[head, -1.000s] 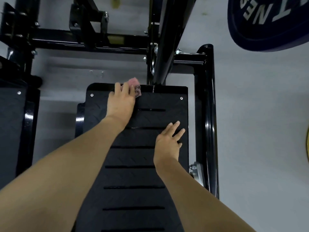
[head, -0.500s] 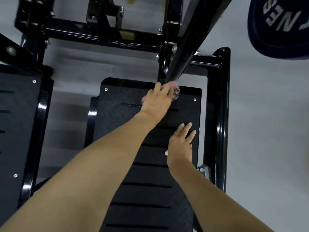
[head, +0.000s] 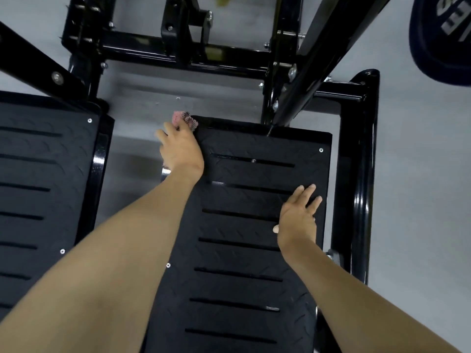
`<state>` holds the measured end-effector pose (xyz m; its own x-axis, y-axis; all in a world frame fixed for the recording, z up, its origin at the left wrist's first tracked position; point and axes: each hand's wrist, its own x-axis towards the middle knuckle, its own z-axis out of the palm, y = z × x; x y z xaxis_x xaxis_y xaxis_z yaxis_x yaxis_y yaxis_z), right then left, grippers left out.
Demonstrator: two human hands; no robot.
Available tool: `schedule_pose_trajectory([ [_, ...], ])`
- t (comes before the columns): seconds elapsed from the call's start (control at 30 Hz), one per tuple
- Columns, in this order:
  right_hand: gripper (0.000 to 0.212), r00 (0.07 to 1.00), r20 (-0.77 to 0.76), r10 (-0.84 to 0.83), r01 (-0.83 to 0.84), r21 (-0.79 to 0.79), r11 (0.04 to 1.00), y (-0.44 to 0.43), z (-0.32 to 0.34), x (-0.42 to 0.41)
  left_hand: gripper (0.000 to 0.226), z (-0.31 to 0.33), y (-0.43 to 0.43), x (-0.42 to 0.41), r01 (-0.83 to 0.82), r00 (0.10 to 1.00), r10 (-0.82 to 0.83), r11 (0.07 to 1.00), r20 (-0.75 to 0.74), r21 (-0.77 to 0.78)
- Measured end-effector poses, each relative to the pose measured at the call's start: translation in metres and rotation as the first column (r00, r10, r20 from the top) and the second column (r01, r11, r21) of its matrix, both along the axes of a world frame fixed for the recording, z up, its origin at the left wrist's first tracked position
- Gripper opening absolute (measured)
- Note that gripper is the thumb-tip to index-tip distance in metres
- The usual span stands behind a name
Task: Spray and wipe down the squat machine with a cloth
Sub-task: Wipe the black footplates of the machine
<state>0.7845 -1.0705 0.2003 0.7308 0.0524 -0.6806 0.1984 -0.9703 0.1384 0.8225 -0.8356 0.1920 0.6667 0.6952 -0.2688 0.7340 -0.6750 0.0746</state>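
The squat machine's right black foot plate (head: 254,253) has a tread pattern and long slots. My left hand (head: 181,149) presses a pink patterned cloth (head: 184,119) onto the plate's far left corner; most of the cloth is hidden under the hand. My right hand (head: 298,215) rests flat on the right side of the same plate, fingers straight and spread, holding nothing. No spray bottle is in view.
A second black foot plate (head: 43,184) lies to the left across a grey floor gap. Black frame tubes (head: 359,174) run along the right and across the back (head: 183,52). A slanted black beam (head: 316,54) rises over the plate's far edge. A dark weight plate (head: 443,39) sits top right.
My left hand has slid the cloth leftward along the plate's far edge, from near the slanted beam to the left corner. The right hand has stayed flat in place.
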Motion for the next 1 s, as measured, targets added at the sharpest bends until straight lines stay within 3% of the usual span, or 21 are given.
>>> schedule_pose_trajectory([
  [0.13, 0.106, 1.000, -0.009, -0.007, 0.007, 0.013, 1.000, 0.001, 0.004, 0.001, 0.062, -0.004, 0.007, -0.020, 0.073, 0.997, -0.073, 0.997, 0.020, -0.002],
  [0.27, 0.108, 1.000, -0.023, 0.001, -0.001, 0.006, 1.000, 0.002, 0.010, 0.001, 0.055, -0.002, -0.001, -0.080, 0.117, 0.993, -0.116, 0.993, 0.016, -0.014],
  [0.37, 0.108, 1.000, -0.029, 0.011, -0.011, -0.007, 1.000, 0.003, 0.010, 0.002, 0.064, -0.004, -0.014, -0.116, 0.158, 0.987, -0.158, 0.987, -0.030, -0.014],
  [0.7, 0.109, 0.999, -0.022, 0.034, -0.034, -0.030, 0.999, 0.002, 0.009, 0.003, 0.065, -0.001, 0.008, -0.051, 0.086, 0.996, -0.086, 0.996, -0.002, -0.030],
  [0.87, 0.110, 0.996, -0.037, 0.085, -0.088, -0.093, 0.992, 0.003, 0.009, 0.004, 0.064, -0.003, -0.025, -0.124, 0.086, 0.995, -0.085, 0.996, -0.044, 0.038],
  [1.0, 0.111, 0.999, -0.032, 0.011, -0.012, -0.042, 0.999, 0.003, 0.014, 0.003, 0.073, -0.004, -0.050, -0.190, 0.030, 0.994, -0.027, 0.999, -0.108, 0.023],
])
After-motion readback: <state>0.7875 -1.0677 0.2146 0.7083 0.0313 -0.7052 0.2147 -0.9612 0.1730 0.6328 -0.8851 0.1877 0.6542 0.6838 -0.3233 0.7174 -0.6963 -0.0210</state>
